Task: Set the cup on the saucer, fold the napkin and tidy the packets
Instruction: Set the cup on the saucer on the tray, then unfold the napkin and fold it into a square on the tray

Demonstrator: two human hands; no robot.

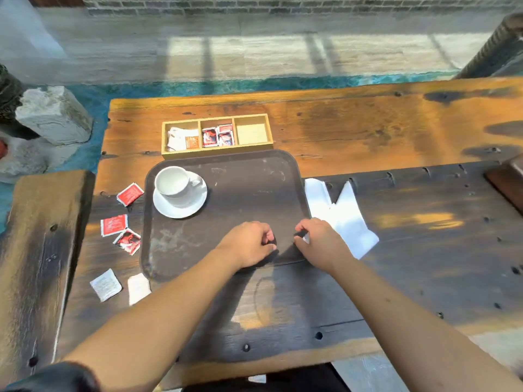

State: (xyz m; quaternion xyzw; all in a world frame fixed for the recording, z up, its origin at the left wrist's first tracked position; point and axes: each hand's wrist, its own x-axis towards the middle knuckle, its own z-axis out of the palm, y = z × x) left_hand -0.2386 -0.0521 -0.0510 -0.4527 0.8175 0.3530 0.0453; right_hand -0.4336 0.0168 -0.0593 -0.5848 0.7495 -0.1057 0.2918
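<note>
A white cup [173, 181] stands on a white saucer [184, 206] at the far left corner of a dark brown tray [243, 190]. A white napkin [343, 219] lies unfolded on the table just right of the tray. My right hand [317, 240] is curled at the tray's right edge, fingers touching the napkin's near corner. My left hand [250, 243] hovers over the tray's near part, fingers curled, nothing in it. Red packets [114, 224] and white packets [106, 284] lie scattered left of the tray.
A wooden three-compartment box [217, 136] sits behind the tray, holding white packets at left, red ones in the middle, a tan one at right. The table [410, 131] is rough wood. A bench [34, 250] stands at left, a concrete block [53, 114] beyond.
</note>
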